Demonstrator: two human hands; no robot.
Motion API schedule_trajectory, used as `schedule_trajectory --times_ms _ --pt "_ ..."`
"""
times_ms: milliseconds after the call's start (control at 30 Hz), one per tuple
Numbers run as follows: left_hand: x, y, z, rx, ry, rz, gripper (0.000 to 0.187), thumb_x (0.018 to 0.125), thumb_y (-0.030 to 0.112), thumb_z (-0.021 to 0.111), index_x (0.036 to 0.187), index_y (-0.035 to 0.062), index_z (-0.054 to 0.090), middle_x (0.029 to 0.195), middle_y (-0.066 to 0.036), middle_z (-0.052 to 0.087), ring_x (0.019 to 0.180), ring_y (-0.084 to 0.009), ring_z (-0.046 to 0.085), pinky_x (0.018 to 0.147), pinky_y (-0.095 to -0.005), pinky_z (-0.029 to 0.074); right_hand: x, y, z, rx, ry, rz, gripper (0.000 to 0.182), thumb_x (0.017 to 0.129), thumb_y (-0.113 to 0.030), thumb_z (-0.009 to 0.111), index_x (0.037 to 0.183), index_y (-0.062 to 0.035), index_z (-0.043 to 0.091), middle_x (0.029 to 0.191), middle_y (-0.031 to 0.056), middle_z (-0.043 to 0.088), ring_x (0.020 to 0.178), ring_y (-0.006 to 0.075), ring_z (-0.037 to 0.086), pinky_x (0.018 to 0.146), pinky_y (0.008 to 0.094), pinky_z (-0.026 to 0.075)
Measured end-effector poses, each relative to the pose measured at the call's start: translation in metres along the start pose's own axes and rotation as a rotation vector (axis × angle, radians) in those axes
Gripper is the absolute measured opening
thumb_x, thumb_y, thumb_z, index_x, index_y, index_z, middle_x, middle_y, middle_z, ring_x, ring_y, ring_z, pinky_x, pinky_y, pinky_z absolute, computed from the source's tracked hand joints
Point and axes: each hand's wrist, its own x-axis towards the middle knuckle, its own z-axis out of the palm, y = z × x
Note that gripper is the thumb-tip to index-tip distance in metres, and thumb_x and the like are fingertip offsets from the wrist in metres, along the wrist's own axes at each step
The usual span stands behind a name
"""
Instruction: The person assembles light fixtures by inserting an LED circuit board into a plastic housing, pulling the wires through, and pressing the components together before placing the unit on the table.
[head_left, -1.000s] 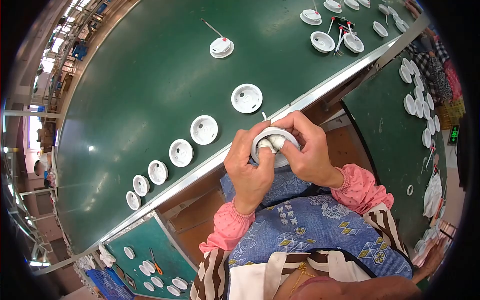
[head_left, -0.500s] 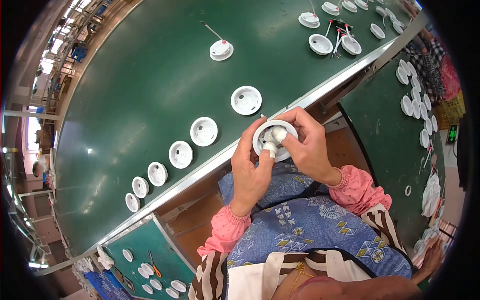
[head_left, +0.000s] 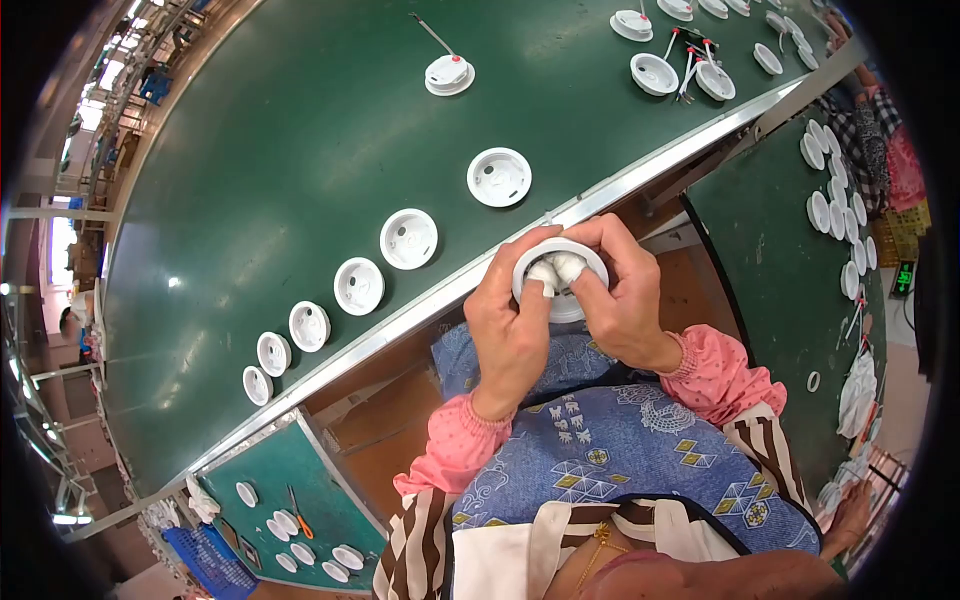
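Note:
Over the near edge of the table, a round white plastic housing [head_left: 567,312] is held between both hands, its hollow side facing up. My left hand [head_left: 508,325] grips its left side, fingers around the rim. On the opposite side, my right hand [head_left: 622,300] grips the rim in the same way. Both thumbs have white wraps on their tips and press side by side into the hollow. They hide most of what is inside. Closest to the hands on the table is another white housing [head_left: 499,177], lying hollow side up.
Several more white housings [head_left: 409,239] run in a row along the green table [head_left: 250,180]. One with a wire [head_left: 449,75] lies farther back. Wired parts [head_left: 690,70] sit at the upper right. Orange-handled scissors [head_left: 302,520] lie on the lower-left surface. A person's hand [head_left: 850,515] shows at lower right.
My thumbs have come closer together and press deeper into the housing. The left fingers have shifted over its far rim. The view has shifted slightly, moving the table items in the picture.

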Motion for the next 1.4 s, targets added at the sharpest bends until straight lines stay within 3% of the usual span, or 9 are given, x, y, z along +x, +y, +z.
schedule_trajectory --times_ms 133,333,433,533,633,733,1033,1133,1400 --pt "0.011 -0.014 -0.003 -0.048 -0.099 0.110 0.033 0.097 0.005 0.052 0.127 -0.0007 0.064 0.108 -0.005 0.068 0.091 -0.0077 0.060 0.075 -0.0225 0.050 0.004 0.005 0.002 0.111 0.051 0.035 0.015 0.088 0.005 0.057 0.103 0.0051 0.060 0.092 0.0087 0.068 0.083 0.0098 0.066 0.071 0.0264 0.054" --pt "0.006 0.008 0.007 -0.253 -0.045 -0.102 0.037 0.095 0.002 0.053 0.132 -0.0005 0.060 0.111 -0.005 0.064 0.088 -0.0091 0.059 0.076 -0.0230 0.048 0.008 0.006 0.003 0.229 0.137 0.119 0.015 0.090 0.004 0.058 0.105 0.0055 0.059 0.096 0.0087 0.068 0.087 0.0100 0.066 0.075 0.0259 0.054" --pt "0.002 -0.006 0.009 -0.231 -0.005 -0.129 0.036 0.096 0.003 0.056 0.131 -0.0014 0.060 0.110 -0.005 0.063 0.088 -0.0107 0.059 0.075 -0.0248 0.049 0.010 0.006 0.003 0.244 0.121 0.133 0.015 0.090 0.002 0.059 0.105 0.0054 0.059 0.096 0.0082 0.068 0.087 0.0098 0.066 0.075 0.0262 0.055" --pt "0.004 -0.014 0.005 -0.030 0.012 -0.001 0.036 0.096 0.004 0.053 0.130 0.0005 0.061 0.111 -0.005 0.064 0.089 -0.0077 0.059 0.068 -0.0210 0.048 0.012 0.006 0.000 0.232 0.043 0.107 0.016 0.090 0.000 0.060 0.105 0.0053 0.059 0.096 0.0082 0.068 0.087 0.0097 0.066 0.075 0.0265 0.054" --pt "0.005 -0.020 0.003 0.121 0.035 0.213 0.037 0.092 0.001 0.053 0.128 -0.0002 0.062 0.108 -0.006 0.064 0.089 -0.0120 0.059 0.075 -0.0263 0.049 0.017 0.004 -0.009 0.173 -0.061 0.121 0.017 0.090 -0.001 0.060 0.105 0.0048 0.059 0.094 0.0083 0.068 0.087 0.0100 0.065 0.075 0.0267 0.053" --pt "0.003 -0.011 0.004 0.293 0.055 0.242 0.036 0.089 0.000 0.054 0.124 -0.0014 0.063 0.104 -0.008 0.063 0.091 -0.0162 0.060 0.082 -0.0296 0.049 0.021 0.001 -0.012 0.118 -0.112 0.140 0.017 0.089 -0.001 0.060 0.105 0.0038 0.059 0.091 0.0089 0.068 0.085 0.0108 0.064 0.074 0.0276 0.052" --pt "-0.005 -0.014 0.017 0.121 0.135 0.199 0.033 0.089 0.002 0.054 0.121 -0.0020 0.064 0.103 -0.007 0.066 0.093 -0.0147 0.061 0.083 -0.0289 0.049 0.016 -0.005 -0.011 0.003 -0.072 0.059 0.013 0.088 0.001 0.057 0.101 0.0026 0.059 0.086 0.0093 0.067 0.079 0.0124 0.063 0.070 0.0303 0.051" --pt "0.001 -0.007 0.020 0.063 0.095 0.066 0.030 0.089 0.001 0.053 0.118 -0.0026 0.062 0.102 -0.014 0.064 0.091 -0.0240 0.063 0.082 -0.0350 0.050 0.008 -0.004 -0.010 -0.059 -0.031 0.067 0.014 0.087 0.001 0.057 0.101 0.0025 0.059 0.087 0.0092 0.066 0.080 0.0118 0.062 0.070 0.0292 0.050" --pt "0.008 -0.002 0.006 -0.083 0.012 0.035 0.036 0.093 0.002 0.052 0.128 -0.0019 0.060 0.110 -0.009 0.066 0.101 -0.0140 0.062 0.087 -0.0274 0.050 0.023 -0.008 -0.010 0.114 -0.094 0.076 0.020 0.089 0.001 0.056 0.109 0.0031 0.059 0.095 0.0072 0.065 0.087 0.0101 0.061 0.075 0.0273 0.051"
